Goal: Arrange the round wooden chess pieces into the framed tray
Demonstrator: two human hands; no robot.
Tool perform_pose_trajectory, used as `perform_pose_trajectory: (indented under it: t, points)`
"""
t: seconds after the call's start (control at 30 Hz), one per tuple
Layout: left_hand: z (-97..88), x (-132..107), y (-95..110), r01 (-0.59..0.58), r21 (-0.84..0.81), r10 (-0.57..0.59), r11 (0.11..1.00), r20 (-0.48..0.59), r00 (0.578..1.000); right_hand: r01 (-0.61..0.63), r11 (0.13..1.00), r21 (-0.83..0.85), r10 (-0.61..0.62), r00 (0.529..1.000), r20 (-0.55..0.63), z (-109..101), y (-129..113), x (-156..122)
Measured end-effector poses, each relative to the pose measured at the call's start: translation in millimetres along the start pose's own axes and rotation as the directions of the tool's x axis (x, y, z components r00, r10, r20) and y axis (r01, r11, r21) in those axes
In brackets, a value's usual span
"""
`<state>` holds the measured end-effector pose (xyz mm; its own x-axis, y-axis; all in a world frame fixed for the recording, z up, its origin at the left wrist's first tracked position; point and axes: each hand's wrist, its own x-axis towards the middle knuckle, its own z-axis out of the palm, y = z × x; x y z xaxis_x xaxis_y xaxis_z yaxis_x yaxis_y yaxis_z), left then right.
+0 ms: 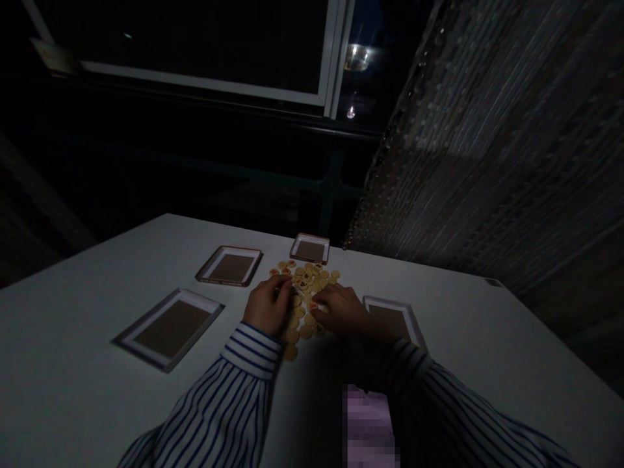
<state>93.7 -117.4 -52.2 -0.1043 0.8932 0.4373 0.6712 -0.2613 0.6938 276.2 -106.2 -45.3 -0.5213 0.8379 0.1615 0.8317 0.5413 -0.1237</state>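
Observation:
A heap of small round yellow discs [308, 281], some with red marks, lies on the white table [73, 364]. My left hand [267, 304] rests at the heap's left side, fingers curled and pinched over the discs. My right hand [342, 311] lies on the heap's right side, fingers bent down onto the discs. Whether either hand grips a disc is too dark to make out. Both arms wear blue-striped white sleeves.
Several shallow rectangular trays with brown insides surround the heap: front left [169, 328], back left [229, 265], back [310, 248], and right [390, 318] partly under my right wrist. A beaded curtain [487, 143] hangs at the right. A dark window [195, 45] lies beyond.

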Motion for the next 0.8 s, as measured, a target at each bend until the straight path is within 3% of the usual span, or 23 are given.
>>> perform_pose_trajectory:
  t: [0.33,0.6,0.7,0.8]
  points:
    - [-5.3,-2,0,0.061,-0.027,-0.062,0.998,-0.032,0.998,-0.044,0.999,0.006,0.043,0.994,0.099,-4,-1,0]
    - [-16.4,-7,-1,0.053,-0.046,-0.056,0.998,-0.070,0.996,-0.051,0.997,0.060,0.051,0.999,0.012,-18,-12,-8]
    - [-25.4,-22,0,-0.062,0.032,0.063,0.998,-0.027,0.998,-0.026,0.996,0.080,0.030,0.998,-0.046,-21,-20,-14]
    - [-30.4,-44,-4,-0.332,0.127,0.319,0.935,0.111,0.941,0.026,0.997,0.067,-0.016,0.989,-0.148,-18,-28,-20]
